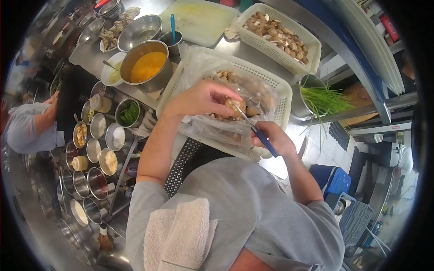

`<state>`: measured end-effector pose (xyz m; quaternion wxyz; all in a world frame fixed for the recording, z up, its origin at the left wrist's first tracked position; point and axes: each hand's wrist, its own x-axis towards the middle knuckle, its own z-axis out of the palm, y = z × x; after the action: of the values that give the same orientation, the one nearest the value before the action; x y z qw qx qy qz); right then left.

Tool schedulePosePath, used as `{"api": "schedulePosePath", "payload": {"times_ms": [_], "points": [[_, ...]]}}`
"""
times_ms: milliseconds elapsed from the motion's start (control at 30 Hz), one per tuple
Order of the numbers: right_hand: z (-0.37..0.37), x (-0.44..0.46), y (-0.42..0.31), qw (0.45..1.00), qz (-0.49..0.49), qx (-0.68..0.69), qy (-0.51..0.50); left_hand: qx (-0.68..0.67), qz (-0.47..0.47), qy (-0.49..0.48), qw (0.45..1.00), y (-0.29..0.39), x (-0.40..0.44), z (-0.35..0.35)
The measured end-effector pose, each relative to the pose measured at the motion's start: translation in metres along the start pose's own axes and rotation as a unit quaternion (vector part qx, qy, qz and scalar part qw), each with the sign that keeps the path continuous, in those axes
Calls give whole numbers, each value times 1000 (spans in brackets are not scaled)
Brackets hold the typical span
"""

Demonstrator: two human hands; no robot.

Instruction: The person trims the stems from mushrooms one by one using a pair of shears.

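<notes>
My left hand (205, 99) is closed around a brown mushroom (236, 107), thumb and fingers pinching it above an open clear plastic bag (194, 67). In my right hand (276, 137) is a pair of blue-handled scissors (266, 141), their metal blades reaching up to the mushroom's underside. The bag holds more mushrooms (260, 92) and lies inside a white perforated basket (282, 90). Part of the held mushroom is hidden by my fingers.
A second basket (314, 49) of mushrooms (280, 36) stands at the back right, beside a pot of green chives (323, 97). To the left are a pot of orange liquid (149, 65), a steel bowl (140, 34) and several ingredient tins. A cutting board (199, 20) lies behind; another person's arm (45, 119) shows far left.
</notes>
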<state>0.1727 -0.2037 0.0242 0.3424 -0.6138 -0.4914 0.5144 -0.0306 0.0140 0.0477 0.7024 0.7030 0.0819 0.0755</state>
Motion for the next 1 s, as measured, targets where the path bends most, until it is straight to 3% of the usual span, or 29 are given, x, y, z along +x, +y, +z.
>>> {"api": "schedulePosePath", "payload": {"times_ms": [567, 767, 900, 1000], "points": [[-1, 9, -3, 994, 107, 18, -4, -73, -22, -18, 997, -14, -2, 4], [-8, -6, 39, 998, -43, -5, 46, -70, -28, 27, 997, -17, 6, -18], [-1, -12, 56, 967, -136, 129, 174, -66, -31, 110, 991, -18, 42, -30], [2, -7, 58, 948, -152, 190, 207, -37, -51, 141, 988, -15, 112, -29]]}}
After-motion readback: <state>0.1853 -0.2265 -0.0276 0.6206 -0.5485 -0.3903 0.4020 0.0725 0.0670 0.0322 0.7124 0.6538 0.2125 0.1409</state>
